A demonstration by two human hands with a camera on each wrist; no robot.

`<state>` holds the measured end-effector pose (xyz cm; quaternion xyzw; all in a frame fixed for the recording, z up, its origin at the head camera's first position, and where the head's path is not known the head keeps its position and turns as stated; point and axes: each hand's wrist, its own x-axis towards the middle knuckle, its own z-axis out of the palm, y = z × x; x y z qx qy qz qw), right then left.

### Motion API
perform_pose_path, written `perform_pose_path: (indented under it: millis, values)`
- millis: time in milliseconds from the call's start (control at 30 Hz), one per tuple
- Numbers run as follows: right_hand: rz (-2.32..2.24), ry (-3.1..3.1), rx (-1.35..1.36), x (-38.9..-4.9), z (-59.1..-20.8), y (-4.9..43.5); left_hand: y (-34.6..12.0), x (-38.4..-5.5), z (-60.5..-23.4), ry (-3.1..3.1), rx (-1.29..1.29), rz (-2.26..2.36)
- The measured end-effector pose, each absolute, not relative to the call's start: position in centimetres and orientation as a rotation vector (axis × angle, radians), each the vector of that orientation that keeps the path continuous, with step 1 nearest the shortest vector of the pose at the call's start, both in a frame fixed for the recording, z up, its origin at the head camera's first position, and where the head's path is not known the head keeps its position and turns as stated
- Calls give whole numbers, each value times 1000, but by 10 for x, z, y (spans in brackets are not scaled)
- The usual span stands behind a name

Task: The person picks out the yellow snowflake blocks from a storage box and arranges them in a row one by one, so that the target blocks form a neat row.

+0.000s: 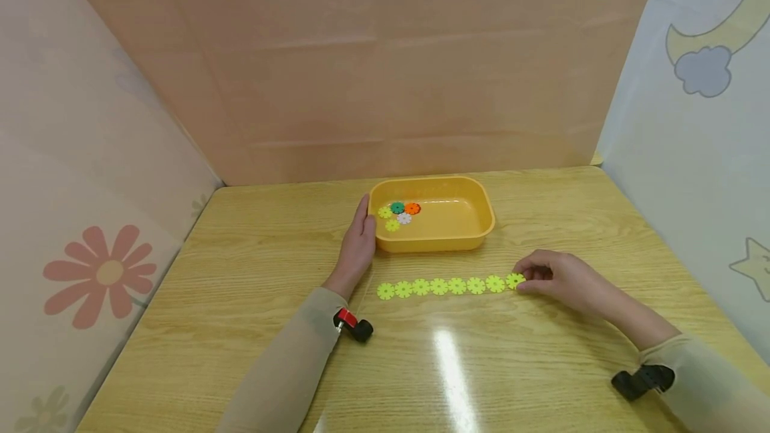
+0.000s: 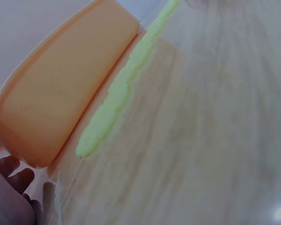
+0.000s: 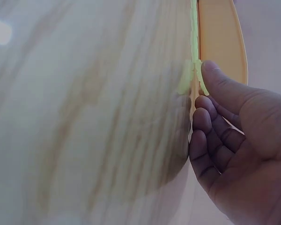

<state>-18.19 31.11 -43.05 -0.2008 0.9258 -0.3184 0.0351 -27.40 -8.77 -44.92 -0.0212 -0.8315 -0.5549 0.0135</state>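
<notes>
A row of several yellow-green snowflake discs (image 1: 439,286) lies across the table in front of the yellow plastic basin (image 1: 433,244). At the row's right end, my right hand (image 1: 559,279) pinches one yellow-green snowflake disc (image 1: 515,280) between thumb and fingers. The right wrist view shows this disc (image 3: 202,77) tilted on edge at the thumb tip, right at the end of the row. My left hand (image 1: 357,246) rests along the basin's left outer wall, its fingers pointing away from me. In the left wrist view part of that hand (image 2: 9,197) shows beside the basin wall (image 2: 65,79).
Inside the basin, at its left, lie a green disc (image 1: 398,208), an orange disc (image 1: 412,208), a white disc (image 1: 404,218) and yellow-green discs (image 1: 392,225). A pinkish-brown panel (image 1: 373,85) stands behind the wooden table (image 1: 252,252), with patterned panels at both sides.
</notes>
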Motion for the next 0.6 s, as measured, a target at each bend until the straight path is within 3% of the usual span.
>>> perform_pose_path:
  millis: [600]
  values:
    - [-964,2839,-617,-182,-431,306,-89,-273,-448,-2591,-79,-1744]
